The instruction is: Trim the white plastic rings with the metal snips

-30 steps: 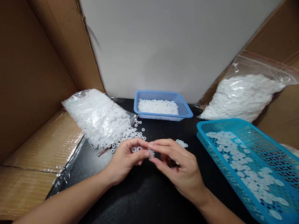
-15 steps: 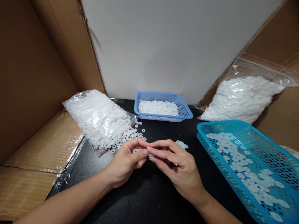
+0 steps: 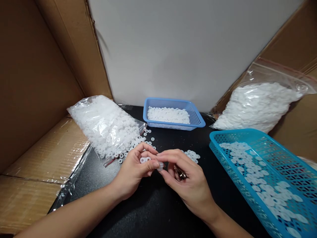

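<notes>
My left hand (image 3: 138, 167) is closed, with small white plastic rings (image 3: 145, 160) showing in its curled fingers. Between the fingertips of both hands sits a white, round, disc-like piece (image 3: 160, 165); thumb and forefingers press around it. My right hand (image 3: 187, 180) is closed too, and a shiny brass-coloured metal object (image 3: 180, 172) lies within its palm, its kind partly hidden. Just behind the right hand, a small pile of white discs (image 3: 192, 155) rests on the black table (image 3: 148, 211). Loose white rings (image 3: 138, 141) spill from a clear bag (image 3: 104, 124) on the left.
A blue basket (image 3: 173, 126) with many white rings stands against the grey-white wall panel (image 3: 188, 49). At the right, a teal basket (image 3: 237, 180) holds white discs. Behind it leans a zip bag (image 3: 257, 102) full of white pieces. Cardboard (image 3: 32, 191) borders the left side.
My hands have turned slightly, so the disc-like piece, the rings in the left hand and the metal object in the right palm show more. The camera view has shifted a little.
</notes>
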Demonstrator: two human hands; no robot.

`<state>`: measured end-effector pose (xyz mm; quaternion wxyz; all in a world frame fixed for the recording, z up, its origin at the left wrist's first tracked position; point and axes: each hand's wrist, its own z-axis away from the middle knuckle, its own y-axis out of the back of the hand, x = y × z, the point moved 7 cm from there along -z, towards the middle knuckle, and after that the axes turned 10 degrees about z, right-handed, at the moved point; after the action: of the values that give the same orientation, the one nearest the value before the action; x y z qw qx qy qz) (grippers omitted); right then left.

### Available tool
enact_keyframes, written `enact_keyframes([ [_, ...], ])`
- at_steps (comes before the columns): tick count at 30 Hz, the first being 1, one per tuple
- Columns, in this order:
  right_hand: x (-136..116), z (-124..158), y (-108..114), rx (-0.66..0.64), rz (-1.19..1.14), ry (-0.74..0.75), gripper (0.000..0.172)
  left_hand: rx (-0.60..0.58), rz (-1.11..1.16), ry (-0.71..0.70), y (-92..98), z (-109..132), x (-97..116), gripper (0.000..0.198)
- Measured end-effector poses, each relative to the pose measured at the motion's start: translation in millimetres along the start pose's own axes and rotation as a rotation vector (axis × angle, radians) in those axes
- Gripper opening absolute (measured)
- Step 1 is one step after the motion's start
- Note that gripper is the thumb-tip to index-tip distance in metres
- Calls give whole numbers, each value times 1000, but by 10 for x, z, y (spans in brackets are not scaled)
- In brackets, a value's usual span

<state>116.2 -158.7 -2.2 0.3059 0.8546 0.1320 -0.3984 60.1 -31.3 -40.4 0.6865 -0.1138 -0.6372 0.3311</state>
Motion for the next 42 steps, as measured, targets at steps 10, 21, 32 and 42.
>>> enact_keyframes([
  [10, 174, 23, -73, -35, -344, -245, 16, -79, 134, 83, -69, 31, -97, 36],
  [21, 90, 17, -45, -3, -207, -162, 17, -57, 98, 23, -53, 20, -70, 39],
  [32, 133, -20, -39, -42, -246, -208, 12, -105, -172, -64, -73, 14, 83, 38],
  [42, 382, -90, -12, -15, -125, -386, 27, 102, 16, 135, 132, -92, -43, 33],
])
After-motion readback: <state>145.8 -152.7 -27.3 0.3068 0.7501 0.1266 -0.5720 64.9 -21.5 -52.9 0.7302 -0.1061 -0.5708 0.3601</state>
